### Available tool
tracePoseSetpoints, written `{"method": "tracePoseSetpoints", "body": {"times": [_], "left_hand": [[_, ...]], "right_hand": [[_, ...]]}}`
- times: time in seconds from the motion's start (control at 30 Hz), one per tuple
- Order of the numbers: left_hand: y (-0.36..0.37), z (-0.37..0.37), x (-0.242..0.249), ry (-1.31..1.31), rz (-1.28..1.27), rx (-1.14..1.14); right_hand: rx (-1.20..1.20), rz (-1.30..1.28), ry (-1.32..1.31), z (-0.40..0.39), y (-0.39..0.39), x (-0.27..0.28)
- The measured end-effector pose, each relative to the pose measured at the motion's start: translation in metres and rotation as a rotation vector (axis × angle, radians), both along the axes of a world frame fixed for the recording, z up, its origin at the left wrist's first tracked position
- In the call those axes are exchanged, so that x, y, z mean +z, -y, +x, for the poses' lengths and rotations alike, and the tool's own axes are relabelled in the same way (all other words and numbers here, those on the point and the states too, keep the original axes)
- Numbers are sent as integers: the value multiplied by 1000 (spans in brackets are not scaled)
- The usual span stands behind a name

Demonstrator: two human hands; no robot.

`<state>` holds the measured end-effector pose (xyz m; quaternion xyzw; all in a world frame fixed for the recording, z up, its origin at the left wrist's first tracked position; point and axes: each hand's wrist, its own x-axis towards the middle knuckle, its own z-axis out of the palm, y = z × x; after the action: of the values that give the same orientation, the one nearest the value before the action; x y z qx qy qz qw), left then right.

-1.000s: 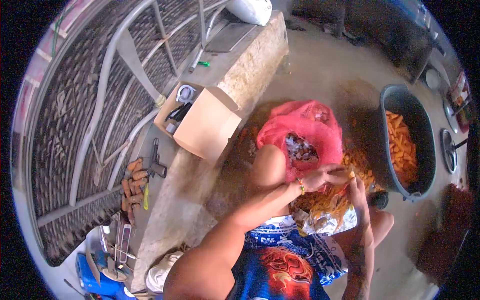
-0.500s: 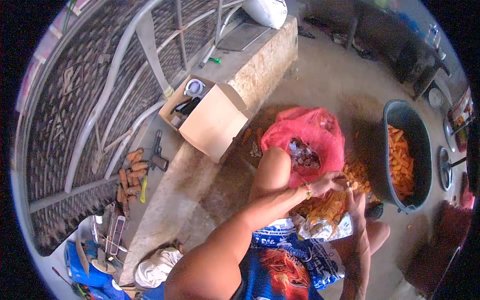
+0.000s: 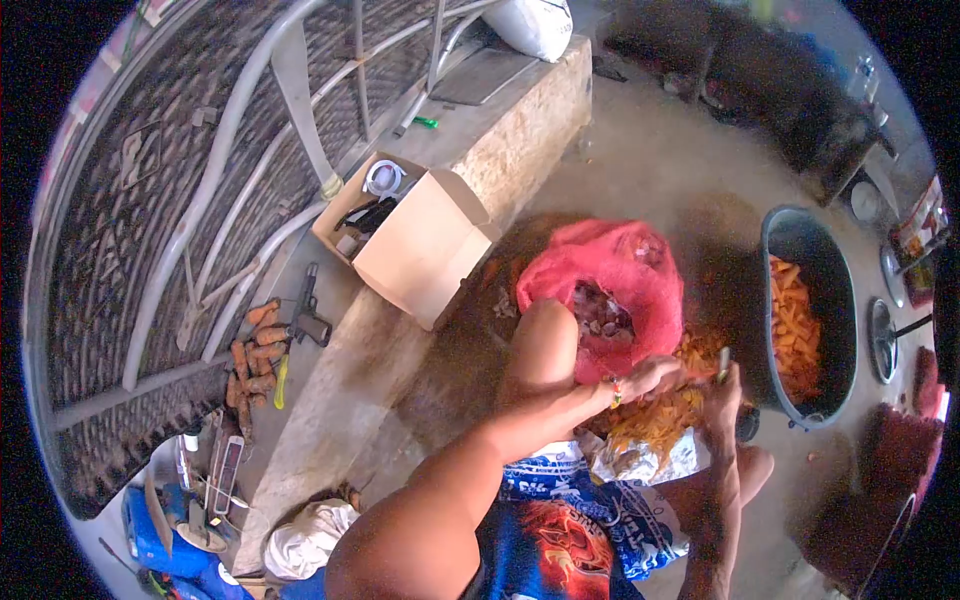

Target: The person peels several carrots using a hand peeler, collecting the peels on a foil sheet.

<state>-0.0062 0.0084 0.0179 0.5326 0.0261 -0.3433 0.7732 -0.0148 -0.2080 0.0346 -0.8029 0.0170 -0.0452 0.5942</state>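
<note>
- the tool (image 3: 724, 362), small and pale-tipped, stands up out of the right hand, just right of the sack (image 3: 655, 290) on its near side; blur hides what kind it is.
- right hand (image 3: 722, 392): fingers clamped on the tool, a little apart from the sack.
- left hand (image 3: 652, 376): just beside the sack's near right edge, fingers bent inward; orange shows at their tips, but blur means i cannot tell whether they grip it. a bracelet (image 3: 615, 392) circles the wrist.
- peels (image 3: 640, 428) lie heaped near the sack, on its near side, below the left hand, partly over a silvery sheet (image 3: 655, 458).
- the sack is red mesh, its mouth open on dark and pale scraps (image 3: 603, 312).
- the person's knee (image 3: 545, 335) stands up against the sack's near left side.
- right of the sack, apart from it: a dark tub (image 3: 853, 335) with cut orange sticks (image 3: 795, 335) inside.
- left of the sack runs a concrete ledge (image 3: 525, 115); on it sits an open box (image 3: 425, 250) with a roll (image 3: 383, 178) in it.
- farther left of the sack, past the box: unpeeled carrots (image 3: 262, 357) in a loose pile, with a black pistol-shaped thing (image 3: 311, 318) beside them.
</note>
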Motion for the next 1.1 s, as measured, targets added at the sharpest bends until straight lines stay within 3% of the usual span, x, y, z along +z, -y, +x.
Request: {"method": "tracePoseSetpoints", "body": {"times": [0.1, 0.2, 0.27, 0.33, 0.37, 0.4, 0.47, 0.5, 0.6, 0.63, 0.67, 0.7, 0.73, 0.8, 0.9, 1.0, 1.03, 1.1], "left_hand": [[0, 10, -4, 1, -50, 34], [2, 6, 5, -126, -92, 66], [2, 7, 5, -39, -79, 11], [2, 7, 3, 42, -67, -36], [2, 6, 1, 81, -59, -57], [10, 6, 2, -29, 20, 96], [4, 6, -1, -73, -105, 51], [3, 9, 6, -18, -48, 64], [5, 5, 15, 62, 56, 89], [9, 8, 5, 46, 46, 79], [10, 6, -3, 26, 38, 64], [3, 3, 22, 32, -3, 105], [-2, 7, 25, -12, 3, 81], [11, 15, -20, -8, -119, 136], [18, 5, -7, 252, 19, 218], [11, 2, 12, 209, -59, 205], [11, 3, 9, 156, -61, 193], [3, 4, 27, 62, 4, 161]], "right_hand": [[-177, 63, 46, 21, 42, -48], [15, 312, 57, 10, 24, -51], [-84, 563, -172, 0, 18, -53], [25, 701, -219, 7, 27, -47], [-105, 358, -74, 12, 29, -29], [-226, 9, 65, 15, 30, -10], [-95, 48, 15, 17, 34, -7], [-3, 121, -18, 11, 29, -22], [67, -176, 12, -15, -5, -2], [-9, 246, -63, -3, 7, -16], [-57, 291, 37, 5, 13, -23], [-101, 330, 138, 13, 19, -28], [-251, 162, 35, 11, 20, -9], [-47, 153, 88, 2, 1, 24], [-1, -378, 142, -16, -15, 22], [-164, 366, 157, 6, 2, 9], [-280, -18, 43, 9, 15, 22], [-136, 77, 4, 1, 8, 25]]}}
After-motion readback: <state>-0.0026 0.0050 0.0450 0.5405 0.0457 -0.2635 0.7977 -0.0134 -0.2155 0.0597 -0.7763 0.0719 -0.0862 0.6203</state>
